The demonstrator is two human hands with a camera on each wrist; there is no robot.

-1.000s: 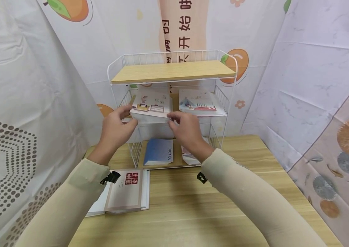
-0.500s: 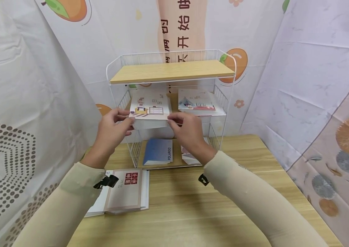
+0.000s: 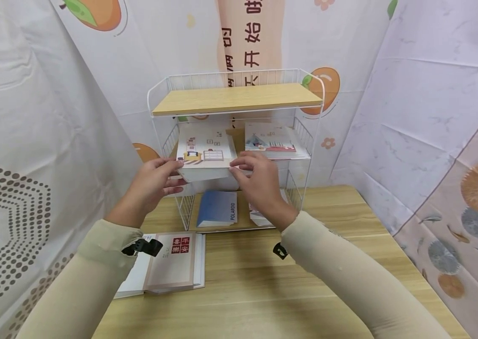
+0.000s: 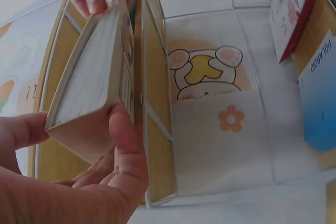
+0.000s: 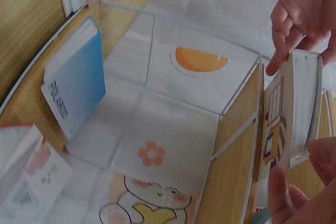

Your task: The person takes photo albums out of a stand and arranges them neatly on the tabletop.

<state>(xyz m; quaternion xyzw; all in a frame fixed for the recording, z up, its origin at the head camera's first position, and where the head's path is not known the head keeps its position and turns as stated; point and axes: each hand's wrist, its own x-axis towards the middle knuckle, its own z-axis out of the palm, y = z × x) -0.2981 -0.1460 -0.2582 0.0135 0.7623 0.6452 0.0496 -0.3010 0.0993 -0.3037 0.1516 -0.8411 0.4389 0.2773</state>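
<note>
A thick album (image 3: pixel 207 146) with a pale illustrated cover lies on the left of the rack's middle shelf, its front end sticking out past the edge. My left hand (image 3: pixel 150 186) grips its front left corner, thumb on one cover and fingers on the other, as the left wrist view shows. At the front right corner my right hand (image 3: pixel 260 181) pinches the same album (image 5: pixel 299 108). White page edges face out between the covers. To the right on this shelf lies another album (image 3: pixel 270 139) with a tent picture, touched by neither hand.
The white wire rack (image 3: pixel 239 101) has a wooden top board just above the hands. A blue POLAROID album (image 3: pixel 218 208) and a partly hidden pink-and-white book (image 3: pixel 258 216) stand on its bottom shelf. An open book (image 3: pixel 173 263) lies on the table, front left.
The album has come forward and slightly down over the shelf edge. My left hand has moved down and closed on its left corner; my right hand has stayed at the right corner.
</note>
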